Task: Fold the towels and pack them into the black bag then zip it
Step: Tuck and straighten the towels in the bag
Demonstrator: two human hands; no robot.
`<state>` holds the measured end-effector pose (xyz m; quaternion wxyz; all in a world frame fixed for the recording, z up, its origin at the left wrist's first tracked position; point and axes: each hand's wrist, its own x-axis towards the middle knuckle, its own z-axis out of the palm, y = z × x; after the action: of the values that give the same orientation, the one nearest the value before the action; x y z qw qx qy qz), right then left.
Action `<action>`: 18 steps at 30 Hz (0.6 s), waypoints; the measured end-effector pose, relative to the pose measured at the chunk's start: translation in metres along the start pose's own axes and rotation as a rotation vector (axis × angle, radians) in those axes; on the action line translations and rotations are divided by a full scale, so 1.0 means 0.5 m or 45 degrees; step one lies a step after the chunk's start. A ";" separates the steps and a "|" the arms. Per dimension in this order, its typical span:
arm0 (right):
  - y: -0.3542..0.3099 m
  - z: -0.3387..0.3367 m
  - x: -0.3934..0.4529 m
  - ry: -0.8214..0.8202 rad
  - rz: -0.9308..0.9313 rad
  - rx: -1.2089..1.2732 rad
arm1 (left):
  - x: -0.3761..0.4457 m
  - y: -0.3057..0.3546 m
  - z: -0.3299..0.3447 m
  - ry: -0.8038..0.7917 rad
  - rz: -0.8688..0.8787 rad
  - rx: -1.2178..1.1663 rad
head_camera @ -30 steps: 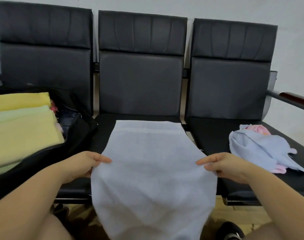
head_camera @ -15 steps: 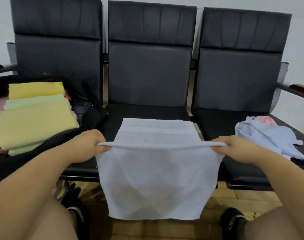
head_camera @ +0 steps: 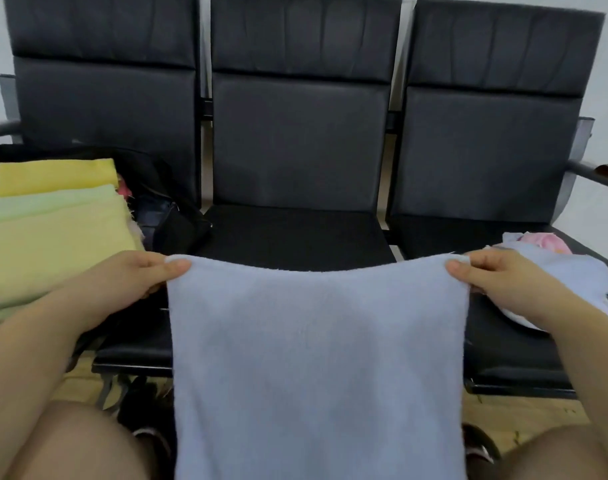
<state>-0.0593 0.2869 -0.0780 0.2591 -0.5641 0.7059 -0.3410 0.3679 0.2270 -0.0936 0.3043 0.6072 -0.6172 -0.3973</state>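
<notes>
Over mid seat, pale-blue towel (head_camera: 316,358) hangs flat; left grip (head_camera: 136,282) & right grip (head_camera: 496,282) pinch top corners.

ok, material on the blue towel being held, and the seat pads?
Blue towel: soft fuzzy cloth, likely terry or microfibre; matte nap, drapes limply from both hands. Seat pads: black leather-look upholstery, probably vinyl; faint sheen and stitched panels.

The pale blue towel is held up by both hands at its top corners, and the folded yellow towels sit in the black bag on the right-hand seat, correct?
Not quite. The head view shows the folded yellow towels in the black bag on the left-hand seat, not the right. The rest holds: the left hand and right hand pinch the pale blue towel at its top corners.
</notes>
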 end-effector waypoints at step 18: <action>0.050 0.177 0.230 0.193 -0.002 -0.264 | 0.233 -0.033 0.142 0.348 -0.063 -0.047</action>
<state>-0.0347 0.1617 -0.1512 0.1449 -0.5610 0.7547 -0.3080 0.3066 0.1210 -0.1557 0.3865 0.6650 -0.5475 -0.3295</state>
